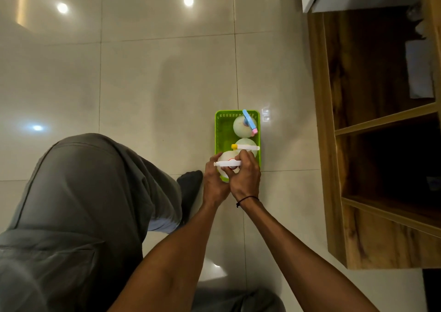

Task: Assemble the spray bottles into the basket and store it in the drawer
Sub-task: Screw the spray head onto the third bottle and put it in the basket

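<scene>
A green plastic basket (220,130) stands on the tiled floor with three pale round spray bottles upright in it. The far bottle (239,128) has a blue head with a pink tip. The middle bottle (247,142) carries a white head with a yellow tip. The nearest bottle (226,157) has a white head with a red collar. My left hand (214,184) wraps that bottle's body at the basket's near end. My right hand (245,178) grips its white spray head from the right.
An open wooden drawer unit (372,144) with dividers stands to the right of the basket, a white folded item in its far compartment. My bent knee in grey trousers (83,192) and a dark foot (191,182) lie left of the basket.
</scene>
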The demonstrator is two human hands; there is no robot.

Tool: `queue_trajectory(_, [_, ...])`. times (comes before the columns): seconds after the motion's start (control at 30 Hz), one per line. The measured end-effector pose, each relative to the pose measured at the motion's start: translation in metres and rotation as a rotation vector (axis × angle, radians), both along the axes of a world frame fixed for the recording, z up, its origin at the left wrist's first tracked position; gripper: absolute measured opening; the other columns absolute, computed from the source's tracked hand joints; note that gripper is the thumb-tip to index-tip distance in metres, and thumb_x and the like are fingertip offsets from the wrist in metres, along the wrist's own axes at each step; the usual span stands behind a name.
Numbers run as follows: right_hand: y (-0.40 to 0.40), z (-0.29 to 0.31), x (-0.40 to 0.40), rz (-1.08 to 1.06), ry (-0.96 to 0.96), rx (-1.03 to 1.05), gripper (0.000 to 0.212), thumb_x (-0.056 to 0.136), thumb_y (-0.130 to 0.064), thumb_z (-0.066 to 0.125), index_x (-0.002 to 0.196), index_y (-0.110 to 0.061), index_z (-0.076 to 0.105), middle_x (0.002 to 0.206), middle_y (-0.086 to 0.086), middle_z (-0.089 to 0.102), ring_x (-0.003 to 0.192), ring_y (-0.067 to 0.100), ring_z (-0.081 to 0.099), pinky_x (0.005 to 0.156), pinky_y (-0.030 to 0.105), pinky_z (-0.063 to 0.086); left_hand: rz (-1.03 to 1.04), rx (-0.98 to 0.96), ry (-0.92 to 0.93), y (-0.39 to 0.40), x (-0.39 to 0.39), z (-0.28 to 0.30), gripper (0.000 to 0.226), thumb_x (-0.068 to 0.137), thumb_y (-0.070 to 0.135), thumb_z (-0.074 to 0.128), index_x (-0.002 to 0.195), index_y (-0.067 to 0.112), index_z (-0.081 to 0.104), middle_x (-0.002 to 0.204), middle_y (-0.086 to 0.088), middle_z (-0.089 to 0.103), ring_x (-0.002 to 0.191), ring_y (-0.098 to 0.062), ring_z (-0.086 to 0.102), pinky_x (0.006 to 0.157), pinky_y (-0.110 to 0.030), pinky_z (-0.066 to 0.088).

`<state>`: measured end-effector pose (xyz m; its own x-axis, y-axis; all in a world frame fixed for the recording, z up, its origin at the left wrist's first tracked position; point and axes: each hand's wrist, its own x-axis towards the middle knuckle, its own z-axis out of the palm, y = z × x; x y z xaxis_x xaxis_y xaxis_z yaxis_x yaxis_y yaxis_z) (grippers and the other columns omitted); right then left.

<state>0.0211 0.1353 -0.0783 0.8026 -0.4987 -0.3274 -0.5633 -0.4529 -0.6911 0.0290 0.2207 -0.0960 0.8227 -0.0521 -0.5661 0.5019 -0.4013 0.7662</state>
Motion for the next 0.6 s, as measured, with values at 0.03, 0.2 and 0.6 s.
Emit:
queue_trajectory(0.03, [0.0, -0.005, -0.001, 0.0, 0.008, 0.0, 0.036, 0.081, -0.024, 0.087, 0.099, -0.009, 0.059, 0.103, 0.008, 0.064, 0.094, 0.025, 0.061, 0.076, 0.037, 0.057, 0.009, 0.006, -0.007, 0.0, -0.001, -0.002, 0.082, 0.08, 0.035, 0.086, 0.15, 0.01, 0.05, 0.142, -0.013, 0.061, 0.13, -0.029, 0.061, 0.112, -0.047, 0.053])
queue_trajectory(0.2, [0.003, -0.033, -0.003, 0.012, 0.032, 0.008, 0.035, 0.08, -0.019, 0.086, 0.089, -0.009, 0.054, 0.094, 0.008, 0.059, 0.08, 0.022, 0.054, 0.063, 0.031, 0.042, -0.033, 0.096, 0.009, 0.005, -0.001, -0.026, 0.075, 0.086, 0.019, 0.088, 0.152, 0.012, 0.053, 0.143, -0.014, 0.058, 0.131, -0.031, 0.061, 0.111, -0.051, 0.054])
queue_trajectory(0.6, [0.012, -0.076, -0.003, 0.078, 0.121, -0.05, 0.032, 0.081, -0.007, 0.081, 0.102, -0.009, 0.057, 0.108, 0.011, 0.062, 0.099, 0.034, 0.063, 0.069, 0.043, 0.052, -0.153, 0.137, 0.045, 0.018, 0.014, -0.058, 0.066, 0.096, 0.007, 0.076, 0.156, 0.011, 0.048, 0.146, -0.018, 0.061, 0.135, -0.036, 0.059, 0.114, -0.055, 0.049])
